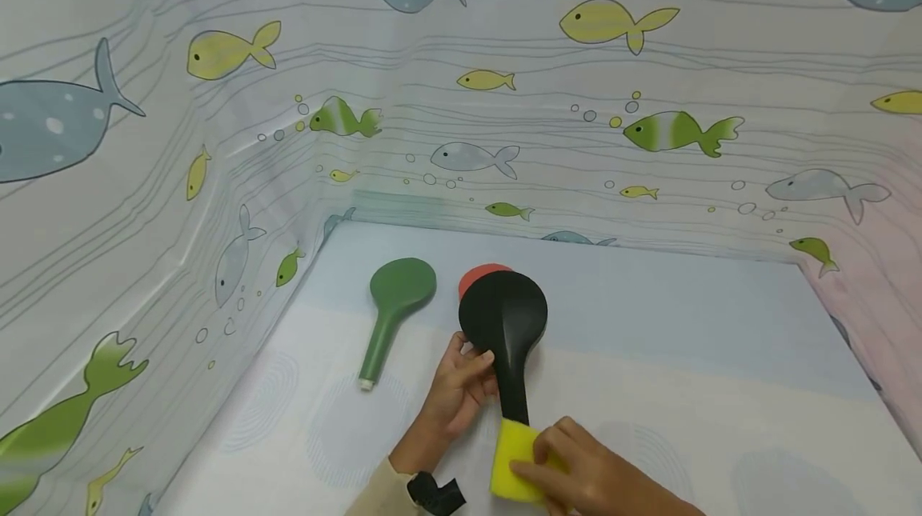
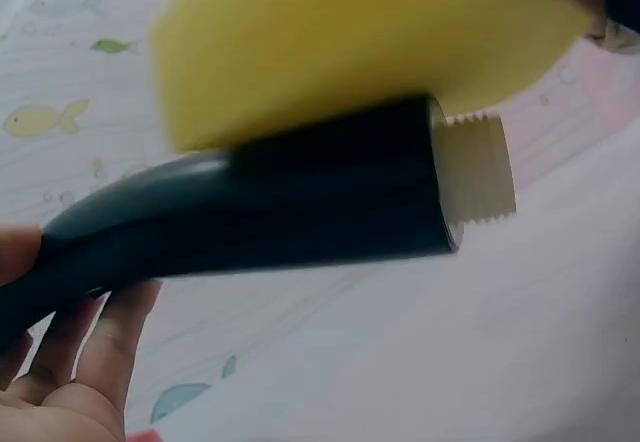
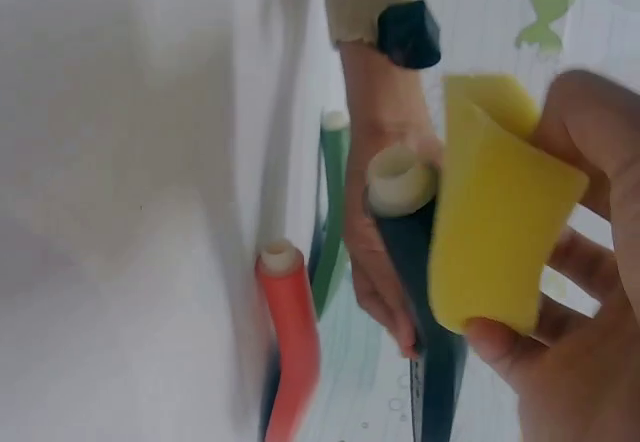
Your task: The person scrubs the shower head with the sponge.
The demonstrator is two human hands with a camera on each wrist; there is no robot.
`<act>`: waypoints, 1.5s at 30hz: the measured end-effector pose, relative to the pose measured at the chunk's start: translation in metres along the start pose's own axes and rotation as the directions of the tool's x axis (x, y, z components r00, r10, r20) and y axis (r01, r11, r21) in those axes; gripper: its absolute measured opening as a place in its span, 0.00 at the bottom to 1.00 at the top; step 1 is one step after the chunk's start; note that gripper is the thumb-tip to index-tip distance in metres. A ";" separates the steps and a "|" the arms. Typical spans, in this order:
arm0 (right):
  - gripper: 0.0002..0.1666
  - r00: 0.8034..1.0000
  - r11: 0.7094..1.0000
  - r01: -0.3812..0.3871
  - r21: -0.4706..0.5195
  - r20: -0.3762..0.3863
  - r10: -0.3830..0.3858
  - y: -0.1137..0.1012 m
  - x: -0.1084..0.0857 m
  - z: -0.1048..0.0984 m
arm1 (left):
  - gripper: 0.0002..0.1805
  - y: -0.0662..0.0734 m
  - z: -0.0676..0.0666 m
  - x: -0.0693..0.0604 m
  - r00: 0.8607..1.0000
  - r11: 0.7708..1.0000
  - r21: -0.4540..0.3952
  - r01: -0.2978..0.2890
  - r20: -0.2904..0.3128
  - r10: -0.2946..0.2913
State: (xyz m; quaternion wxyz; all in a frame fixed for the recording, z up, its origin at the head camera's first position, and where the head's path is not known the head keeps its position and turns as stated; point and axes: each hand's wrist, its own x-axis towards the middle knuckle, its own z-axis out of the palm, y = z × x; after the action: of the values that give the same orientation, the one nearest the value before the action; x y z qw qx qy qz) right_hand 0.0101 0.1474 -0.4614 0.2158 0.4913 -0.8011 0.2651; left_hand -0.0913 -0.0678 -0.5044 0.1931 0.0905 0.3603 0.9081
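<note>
My left hand (image 1: 458, 390) holds a black shower head (image 1: 507, 316) by its neck, raised above the table, round head pointing away. In the left wrist view, a pale threaded end (image 2: 482, 167) sticks out of its handle. My right hand (image 1: 583, 470) pinches a folded yellow sponge cloth (image 1: 513, 460) against the lower handle. The cloth is blurred in the left wrist view. Behind the black head lies a red shower head (image 1: 479, 273), mostly hidden in the head view; its handle shows in the right wrist view. A green shower head (image 1: 403, 286) lies to the left.
The white and pale blue tabletop (image 1: 670, 316) lies under the shower heads. Fish-patterned curtain walls (image 1: 403, 60) stand at the back and both sides. A black band (image 1: 435, 494) is worn on the left wrist over a beige sleeve (image 1: 385, 492).
</note>
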 end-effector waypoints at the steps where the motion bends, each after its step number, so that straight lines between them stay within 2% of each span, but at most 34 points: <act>1: 0.13 0.999 0.999 0.022 0.036 0.023 -0.023 -0.002 -0.003 0.000 | 0.17 0.000 0.000 0.000 1.000 1.000 -0.003 -0.005 0.004 0.005; 4: 0.12 0.989 0.970 -0.009 0.243 0.144 -0.027 -0.005 -0.008 -0.006 | 0.17 0.000 -0.001 0.000 1.000 1.000 -0.012 -0.018 0.012 0.018; 6: 0.12 0.982 0.947 -0.025 0.319 0.187 -0.037 -0.005 -0.006 -0.015 | 0.17 0.000 -0.001 0.000 1.000 1.000 -0.008 -0.022 0.008 0.022; 8: 0.16 0.968 0.929 -0.120 0.349 0.247 0.033 -0.007 0.002 -0.032 | 0.17 0.000 -0.001 0.000 1.000 1.000 -0.003 -0.014 -0.001 0.014; 11: 0.23 0.979 0.967 -0.130 0.217 0.185 0.090 0.003 0.018 -0.052 | 0.19 -0.001 -0.003 0.001 1.000 1.000 0.002 0.008 -0.013 -0.008; 13: 0.26 0.975 0.974 -0.193 0.118 0.131 0.178 0.016 0.029 -0.059 | 0.23 -0.003 -0.003 0.000 0.999 0.999 -0.004 0.032 -0.019 -0.032; 14: 0.27 0.979 0.980 -0.191 0.060 0.078 0.187 0.026 0.034 -0.059 | 0.26 -0.003 -0.004 0.000 0.999 0.999 -0.004 0.042 -0.017 -0.042; 17: 0.29 0.967 0.965 -0.256 -0.053 -0.016 0.255 0.049 0.048 -0.051 | 0.30 -0.003 -0.004 -0.003 0.997 0.997 0.001 0.077 -0.006 -0.077; 22: 0.30 0.952 0.943 -0.307 -0.130 -0.026 0.306 0.067 0.062 -0.033 | 0.34 -0.004 -0.004 -0.005 0.993 0.994 0.021 0.109 0.031 -0.110; 28: 0.31 0.945 0.927 -0.319 -0.199 0.015 0.328 0.066 0.062 -0.023 | 0.32 -0.003 -0.005 -0.004 0.992 0.994 -0.016 0.105 0.072 -0.104; 31: 0.30 0.948 0.931 -0.306 -0.198 0.024 0.317 0.062 0.058 -0.023 | 0.29 -0.002 -0.005 -0.004 0.990 0.993 -0.023 0.117 0.084 -0.115; 33: 0.31 0.958 0.943 -0.274 -0.190 0.027 0.284 0.058 0.056 -0.023 | 0.27 -0.001 -0.005 -0.004 0.989 0.992 -0.018 0.122 0.089 -0.120; 39: 0.31 0.988 0.973 -0.135 -0.189 0.051 0.147 0.043 0.048 -0.024 | 0.31 0.003 -0.005 -0.004 0.993 0.995 -0.016 0.098 0.072 -0.096; 45: 0.27 0.993 0.967 0.014 -0.254 0.119 0.017 0.022 0.041 -0.022 | 0.28 0.005 -0.006 -0.001 0.996 0.997 0.012 0.071 0.050 -0.072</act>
State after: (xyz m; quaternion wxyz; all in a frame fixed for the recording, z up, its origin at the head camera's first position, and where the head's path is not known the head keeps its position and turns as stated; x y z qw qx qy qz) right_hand -0.0249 0.1421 -0.4242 0.2281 0.4740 -0.8404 0.1304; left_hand -0.0935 -0.0755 -0.5057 0.2342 0.1015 0.3627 0.8963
